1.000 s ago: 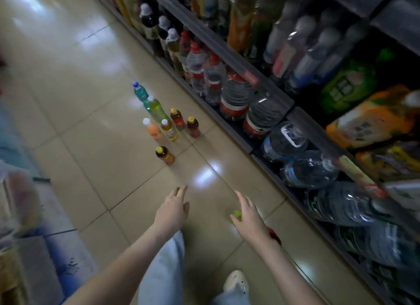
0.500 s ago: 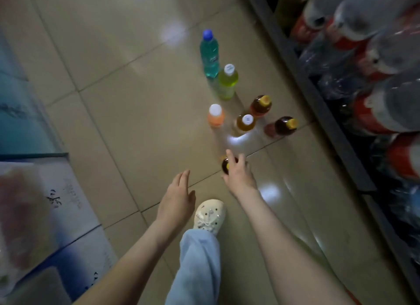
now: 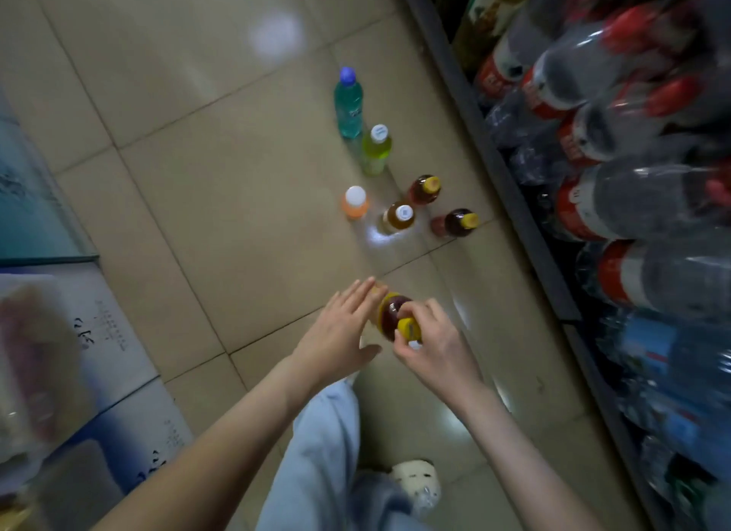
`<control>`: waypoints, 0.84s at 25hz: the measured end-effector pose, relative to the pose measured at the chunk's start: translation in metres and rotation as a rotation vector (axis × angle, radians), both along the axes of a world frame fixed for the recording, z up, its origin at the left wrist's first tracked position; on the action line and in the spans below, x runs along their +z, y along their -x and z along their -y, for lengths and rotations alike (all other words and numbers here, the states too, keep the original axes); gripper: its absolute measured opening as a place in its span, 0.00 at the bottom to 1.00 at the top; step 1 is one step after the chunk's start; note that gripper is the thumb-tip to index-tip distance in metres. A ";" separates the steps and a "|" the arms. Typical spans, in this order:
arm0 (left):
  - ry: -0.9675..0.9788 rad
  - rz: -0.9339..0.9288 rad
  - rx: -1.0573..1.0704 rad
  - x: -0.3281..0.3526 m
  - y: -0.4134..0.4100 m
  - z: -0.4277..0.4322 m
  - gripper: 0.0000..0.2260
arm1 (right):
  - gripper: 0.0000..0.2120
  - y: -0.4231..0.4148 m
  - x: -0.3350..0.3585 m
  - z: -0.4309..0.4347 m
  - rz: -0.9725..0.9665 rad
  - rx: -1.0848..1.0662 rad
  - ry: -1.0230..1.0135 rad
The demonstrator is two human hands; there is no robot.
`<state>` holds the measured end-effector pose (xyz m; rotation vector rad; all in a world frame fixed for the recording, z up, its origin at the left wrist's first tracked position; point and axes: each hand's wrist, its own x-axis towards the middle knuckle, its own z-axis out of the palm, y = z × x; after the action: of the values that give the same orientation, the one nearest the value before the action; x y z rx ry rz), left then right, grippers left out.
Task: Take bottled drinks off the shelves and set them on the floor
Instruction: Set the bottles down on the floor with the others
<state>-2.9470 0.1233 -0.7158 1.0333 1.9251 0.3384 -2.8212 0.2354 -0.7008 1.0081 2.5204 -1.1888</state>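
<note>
Bottle in hand: dark tea bottle (image 3: 392, 314) with a yellow cap, low over the near floor (image 3: 197, 182) and tilted. Whether its base touches the tiles I cannot tell.
Right hand (image 3: 433, 342): fingers pinched round the cap.
Left hand (image 3: 339, 333): fingers straight, flat beside the bottle's left side, gripping nothing.
Already down: group of six bottles (image 3: 397, 218) standing farther off, apart from it.
Risk: let go while tilted, it could topple and roll right toward the shelf (image 3: 514, 198) — or far into the group.

Bare forearms, no sleeves; light blue trouser leg (image 3: 316, 443); cream perforated clog shoe (image 3: 417, 481).
</note>
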 end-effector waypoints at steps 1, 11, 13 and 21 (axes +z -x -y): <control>-0.058 0.020 -0.054 0.024 -0.010 -0.013 0.37 | 0.12 -0.014 0.038 -0.004 -0.076 -0.057 0.009; -0.378 0.465 0.294 0.387 -0.152 -0.126 0.19 | 0.34 -0.195 0.365 -0.041 -0.379 -0.504 0.258; -0.452 0.503 0.209 0.458 -0.192 -0.143 0.16 | 0.31 -0.233 0.424 -0.043 -0.470 -0.600 0.235; -0.653 0.081 -0.416 0.661 -0.338 -0.166 0.20 | 0.24 -0.369 0.593 -0.025 -0.673 -0.885 0.018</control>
<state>-2.6091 0.2890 -0.0545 1.7738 1.4932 0.7805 -2.4524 0.2603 -0.1083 2.1420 2.5026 -2.0466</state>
